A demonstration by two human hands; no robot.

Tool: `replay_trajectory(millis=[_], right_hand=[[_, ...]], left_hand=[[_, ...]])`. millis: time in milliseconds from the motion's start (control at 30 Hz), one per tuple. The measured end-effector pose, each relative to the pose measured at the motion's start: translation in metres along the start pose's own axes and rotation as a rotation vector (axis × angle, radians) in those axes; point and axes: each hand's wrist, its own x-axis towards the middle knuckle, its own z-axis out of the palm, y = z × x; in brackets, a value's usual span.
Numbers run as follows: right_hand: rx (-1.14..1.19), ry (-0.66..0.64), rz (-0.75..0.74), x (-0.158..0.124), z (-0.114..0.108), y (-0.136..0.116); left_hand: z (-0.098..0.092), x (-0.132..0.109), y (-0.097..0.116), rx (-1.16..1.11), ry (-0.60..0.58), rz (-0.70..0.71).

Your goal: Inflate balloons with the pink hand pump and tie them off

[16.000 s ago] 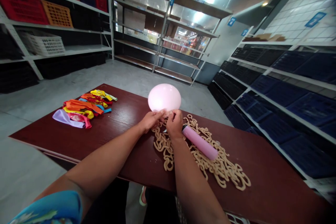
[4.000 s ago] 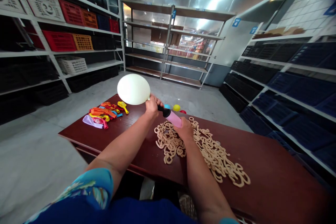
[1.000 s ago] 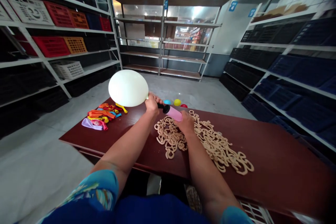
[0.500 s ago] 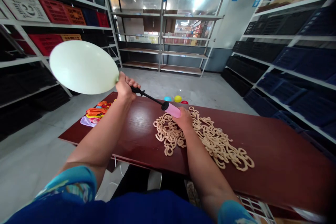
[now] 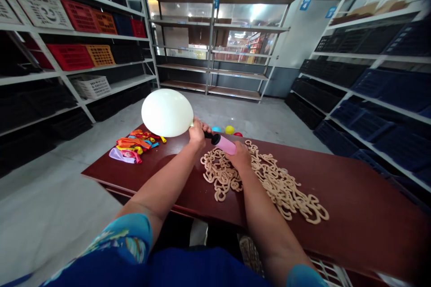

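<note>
Above the desk, the left hand has swung back in toward the pump: half a second ago it was drawn out to the left with the black rod fully extended, and now the rod is pushed home, so one stroke of air has gone into the pale yellow balloon. Its grip is closed around the balloon's neck and, as far as I can tell, the pump's black nozzle end. The right hand is wrapped around the pink pump barrel, resting over the beige plastic chain. Compared with sixteen seconds ago, a pink balloon was being handled instead. Flat balloons lie to the left.
</note>
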Motion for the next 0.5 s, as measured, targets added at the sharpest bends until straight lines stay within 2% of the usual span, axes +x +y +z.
replay_trajectory(millis=[133, 367, 433, 500], right_hand=[[0.011, 0.027, -0.039, 0.001, 0.000, 0.000], [0.061, 0.042, -0.037, 0.004, -0.002, 0.001], [0.074, 0.042, -0.030, 0.004, -0.002, -0.001], [0.075, 0.036, -0.015, 0.003, -0.001, -0.001]], left_hand=[[0.002, 0.002, 0.030, 0.002, 0.030, 0.013], [0.003, 0.008, 0.116, 0.019, -0.005, 0.168], [0.002, 0.009, 0.130, 0.041, -0.013, 0.204], [0.003, 0.011, 0.132, 0.054, -0.011, 0.225]])
